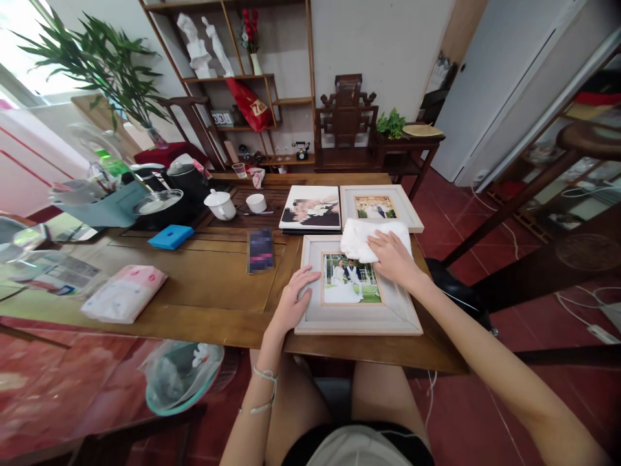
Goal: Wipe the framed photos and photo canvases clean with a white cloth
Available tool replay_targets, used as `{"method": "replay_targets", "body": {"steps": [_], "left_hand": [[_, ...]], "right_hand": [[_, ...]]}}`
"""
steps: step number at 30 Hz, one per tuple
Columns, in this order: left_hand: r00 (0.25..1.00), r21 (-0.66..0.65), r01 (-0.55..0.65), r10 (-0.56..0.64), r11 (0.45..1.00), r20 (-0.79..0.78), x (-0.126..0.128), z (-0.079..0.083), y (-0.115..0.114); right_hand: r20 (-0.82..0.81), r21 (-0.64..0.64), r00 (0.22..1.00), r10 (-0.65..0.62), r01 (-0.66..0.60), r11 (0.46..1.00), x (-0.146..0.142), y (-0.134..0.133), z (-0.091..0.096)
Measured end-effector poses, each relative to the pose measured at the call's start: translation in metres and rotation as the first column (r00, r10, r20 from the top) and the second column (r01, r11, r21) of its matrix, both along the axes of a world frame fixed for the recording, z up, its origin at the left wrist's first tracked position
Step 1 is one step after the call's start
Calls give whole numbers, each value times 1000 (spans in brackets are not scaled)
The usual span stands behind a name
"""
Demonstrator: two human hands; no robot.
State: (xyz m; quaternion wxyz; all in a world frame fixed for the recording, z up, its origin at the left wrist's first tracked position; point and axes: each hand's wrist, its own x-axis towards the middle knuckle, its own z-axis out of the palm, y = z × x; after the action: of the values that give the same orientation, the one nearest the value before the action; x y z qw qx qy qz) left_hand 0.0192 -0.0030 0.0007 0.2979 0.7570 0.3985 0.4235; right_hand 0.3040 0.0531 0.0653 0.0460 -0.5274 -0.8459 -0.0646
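Note:
A pale wooden picture frame (359,317) with a wedding photo lies flat at the near edge of the wooden table (204,285). My left hand (294,299) rests flat on the frame's left border, fingers spread. My right hand (394,257) presses down on a white cloth (361,236) lying over the frame's upper right corner, fingers lying flat on the cloth.
Behind lie a second framed photo (381,206) and a photo album (311,208). A small card stand (261,250), blue box (171,237), tissue pack (125,293), cups and a tea set sit to the left. A lined bin (182,375) stands under the table's edge.

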Motion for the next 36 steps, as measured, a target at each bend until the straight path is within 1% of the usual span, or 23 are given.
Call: {"method": "replay_targets", "body": {"steps": [2, 7, 9, 10, 12, 13, 15, 17, 20, 22, 23, 24, 25, 26, 27, 29, 31, 32, 33, 34, 36], "left_hand": [[1000, -3, -1, 1, 1000, 1, 0, 0, 0], [1000, 6, -6, 6, 1000, 0, 1, 0, 0], [1000, 12, -12, 12, 1000, 5, 2, 0, 0], [1000, 15, -15, 15, 1000, 10, 2, 0, -1], [1000, 21, -20, 20, 1000, 21, 2, 0, -1], [999, 21, -21, 21, 1000, 24, 2, -1, -1], [999, 24, -19, 19, 1000, 30, 3, -1, -1], [999, 31, -17, 16, 999, 35, 3, -1, -1], [999, 34, -23, 22, 999, 39, 3, -2, -1], [999, 26, -31, 30, 999, 35, 3, -2, -1], [999, 25, -34, 33, 999, 33, 3, -3, -1], [999, 25, -39, 38, 999, 32, 3, -3, -1], [999, 25, -42, 42, 999, 34, 3, -4, -1], [998, 26, -43, 42, 999, 40, 2, -5, -1], [998, 29, -41, 40, 999, 50, 2, -5, -1], [997, 32, -35, 33, 999, 73, 2, -6, 0], [996, 33, -33, 31, 999, 80, 1, -7, -1], [997, 35, -36, 34, 999, 75, 1, -7, -1], [997, 36, -39, 36, 999, 66, 2, -6, -1], [998, 38, -40, 38, 998, 53, 2, -6, -2], [999, 44, -43, 42, 998, 25, 2, -4, -2]], "right_hand": [[46, -61, 999, 14, -11, 998, -6, -27, 6], [112, -207, 989, 93, -68, 976, -24, -115, 25], [85, -231, 986, 141, -119, 966, -31, -140, 26], [52, -225, 985, 167, -151, 963, -33, -146, 24], [-34, -168, 977, 210, -213, 963, -34, -148, 16], [-72, -127, 972, 225, -233, 964, -33, -143, 10], [-114, -48, 966, 233, -240, 970, -29, -125, -2], [-110, 6, 974, 198, -198, 980, -24, -101, -10], [-50, 35, 997, 62, -60, 998, -23, -70, -12], [-19, 19, 1000, -13, 14, 1000, -30, -61, -8], [-18, -8, 1000, -21, 21, 1000, -36, -61, -5], [-28, -48, 1000, -1, -1, 999, -44, -65, -1], [-51, -93, 998, 46, -50, 994, -52, -71, 2], [-88, -137, 989, 116, -127, 982, -61, -79, 6], [-134, -178, 970, 201, -223, 958, -69, -88, 10], [-233, -236, 903, 362, -414, 879, -80, -103, 18], [-300, -268, 839, 453, -530, 805, -83, -112, 25], [-312, -278, 825, 472, -554, 784, -82, -114, 28], [-308, -287, 824, 475, -556, 780, -78, -115, 30], [-290, -294, 836, 466, -541, 788, -72, -114, 32], [-232, -302, 880, 414, -470, 829, -57, -109, 34]]}}
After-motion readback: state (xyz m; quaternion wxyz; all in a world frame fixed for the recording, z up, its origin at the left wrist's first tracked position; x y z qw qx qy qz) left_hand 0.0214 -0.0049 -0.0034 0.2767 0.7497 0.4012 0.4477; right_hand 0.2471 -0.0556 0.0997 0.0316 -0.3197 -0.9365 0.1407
